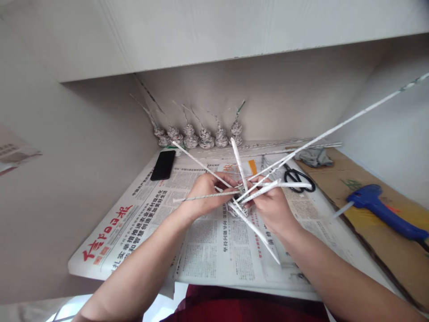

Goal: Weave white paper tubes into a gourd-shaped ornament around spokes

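Note:
Between my two hands is a small piece woven from rolled paper tubes [238, 209], with several white tubes sticking out in all directions. My left hand [209, 192] has its fingers closed round the left side of the piece, and one tube lies across that hand. On the other side my right hand [270, 203] pinches the piece close to where the tubes cross. A very long paper tube [338, 127] runs from there up to the right edge of the view. The fingertips of both hands are partly covered by the tubes.
Newspaper [130, 232] covers the table. Several woven gourd shapes [206, 137] stand along the back wall, near a black phone [163, 164]. To the right are black-handled scissors [299, 179], a crumpled grey cloth [314, 157], and a blue glue gun [385, 210] on cardboard [362, 179].

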Demonstrator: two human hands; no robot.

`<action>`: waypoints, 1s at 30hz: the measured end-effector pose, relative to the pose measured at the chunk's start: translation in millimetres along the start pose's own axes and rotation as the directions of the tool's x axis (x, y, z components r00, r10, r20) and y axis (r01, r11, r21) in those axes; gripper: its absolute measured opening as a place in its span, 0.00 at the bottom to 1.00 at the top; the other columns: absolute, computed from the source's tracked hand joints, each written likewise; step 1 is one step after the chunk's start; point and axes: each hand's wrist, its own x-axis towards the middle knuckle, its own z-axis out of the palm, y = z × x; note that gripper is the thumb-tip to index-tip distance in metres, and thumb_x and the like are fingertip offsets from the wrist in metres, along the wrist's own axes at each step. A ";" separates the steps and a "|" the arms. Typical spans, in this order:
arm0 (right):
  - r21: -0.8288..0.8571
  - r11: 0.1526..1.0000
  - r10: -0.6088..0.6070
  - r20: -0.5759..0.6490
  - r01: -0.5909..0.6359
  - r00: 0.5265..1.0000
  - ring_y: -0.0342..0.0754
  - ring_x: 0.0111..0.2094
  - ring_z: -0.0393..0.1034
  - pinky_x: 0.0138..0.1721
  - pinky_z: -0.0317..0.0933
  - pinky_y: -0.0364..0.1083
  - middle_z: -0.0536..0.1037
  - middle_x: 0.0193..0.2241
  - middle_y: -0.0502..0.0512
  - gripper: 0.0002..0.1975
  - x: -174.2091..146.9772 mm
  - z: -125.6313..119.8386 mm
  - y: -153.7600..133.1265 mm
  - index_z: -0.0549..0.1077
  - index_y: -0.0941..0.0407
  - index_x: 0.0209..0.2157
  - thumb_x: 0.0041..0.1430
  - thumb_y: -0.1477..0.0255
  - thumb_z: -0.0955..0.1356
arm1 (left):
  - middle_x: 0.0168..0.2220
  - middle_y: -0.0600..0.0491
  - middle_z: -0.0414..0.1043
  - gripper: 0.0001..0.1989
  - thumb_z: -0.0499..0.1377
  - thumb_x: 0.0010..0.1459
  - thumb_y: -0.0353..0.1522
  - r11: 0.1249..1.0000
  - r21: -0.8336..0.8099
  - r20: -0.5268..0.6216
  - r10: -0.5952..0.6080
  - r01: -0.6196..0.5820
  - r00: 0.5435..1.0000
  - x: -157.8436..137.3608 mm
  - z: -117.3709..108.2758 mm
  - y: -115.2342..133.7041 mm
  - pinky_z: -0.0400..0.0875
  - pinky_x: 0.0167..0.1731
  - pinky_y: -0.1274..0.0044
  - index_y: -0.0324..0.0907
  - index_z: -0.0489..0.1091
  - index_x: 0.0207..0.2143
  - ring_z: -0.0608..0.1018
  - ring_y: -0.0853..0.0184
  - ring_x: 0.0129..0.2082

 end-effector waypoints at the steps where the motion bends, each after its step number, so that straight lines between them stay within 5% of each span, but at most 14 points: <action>1: 0.000 1.000 0.007 0.006 -0.007 1.000 0.41 0.17 0.65 0.19 0.63 0.41 0.72 0.19 0.46 0.13 -0.1 0.2 -0.2 0.71 0.55 0.28 0.52 0.60 0.72 | 0.28 0.52 0.76 0.10 0.64 0.50 0.37 1.000 0.006 -0.005 -0.001 0.001 1.000 -0.1 0.2 0.2 0.67 0.25 0.80 0.38 0.73 0.30 0.73 0.72 0.25; 9: 0.005 0.996 0.087 0.042 -0.087 0.995 0.43 0.20 0.68 0.22 0.66 0.43 0.75 0.21 0.50 0.16 1.0 0.2 -3.1 0.75 0.57 0.29 0.51 0.57 0.72 | 0.25 0.54 0.74 0.06 0.63 0.46 0.31 0.999 0.013 -0.100 -0.050 0.052 0.994 1.1 6.4 -4.4 0.67 0.26 0.79 0.38 0.72 0.29 0.73 0.71 0.25; 13: -0.298 0.954 -0.022 0.068 0.042 0.997 0.46 0.21 0.69 0.23 0.63 0.44 0.75 0.19 0.51 0.14 3.4 -9.8 -10.2 0.75 0.56 0.24 0.51 0.59 0.72 | 0.28 0.54 0.75 0.05 0.62 0.46 0.29 1.000 -0.026 -0.082 -0.009 0.007 0.997 1.0 9.7 -8.7 0.68 0.29 0.79 0.39 0.71 0.29 0.74 0.70 0.28; 17: -0.612 0.763 -0.257 0.007 0.208 0.966 0.47 0.22 0.69 0.23 0.59 0.44 0.74 0.17 0.50 0.13 5.1 -20.1 -21.2 0.75 0.56 0.18 0.49 0.64 0.73 | 0.27 0.53 0.74 0.06 0.62 0.44 0.28 0.997 -0.076 -0.087 -0.028 0.021 0.996 0.9 11.8 -9.9 0.67 0.28 0.79 0.39 0.70 0.28 0.74 0.70 0.27; 21: -0.496 0.823 -0.283 0.061 0.275 0.957 0.47 0.22 0.70 0.23 0.61 0.44 0.76 0.18 0.50 0.08 3.2 -21.5 -25.0 0.78 0.55 0.20 0.48 0.66 0.74 | 0.25 0.53 0.73 0.06 0.63 0.43 0.28 0.992 -0.121 -0.098 -0.060 0.048 0.993 0.9 12.2 -7.6 0.65 0.26 0.79 0.39 0.69 0.27 0.73 0.71 0.24; 25: -0.325 0.904 -0.248 0.133 0.279 0.960 0.47 0.27 0.73 0.27 0.66 0.45 0.80 0.29 0.52 0.13 -2.6 -16.6 -24.8 0.81 0.52 0.37 0.47 0.67 0.75 | 0.24 0.55 0.72 0.08 0.64 0.41 0.29 0.985 -0.163 -0.100 -0.077 0.060 0.992 1.5 11.5 -6.2 0.63 0.24 0.80 0.38 0.69 0.26 0.71 0.72 0.23; 30: -0.426 0.859 -0.205 0.225 0.285 0.953 0.43 0.26 0.71 0.26 0.65 0.42 0.79 0.29 0.51 0.14 -3.5 -16.2 -29.5 0.80 0.52 0.38 0.46 0.67 0.76 | 0.24 0.55 0.71 0.06 0.63 0.42 0.28 0.981 -0.184 -0.102 -0.074 0.054 0.992 1.7 11.9 -4.3 0.63 0.25 0.81 0.38 0.69 0.25 0.70 0.73 0.23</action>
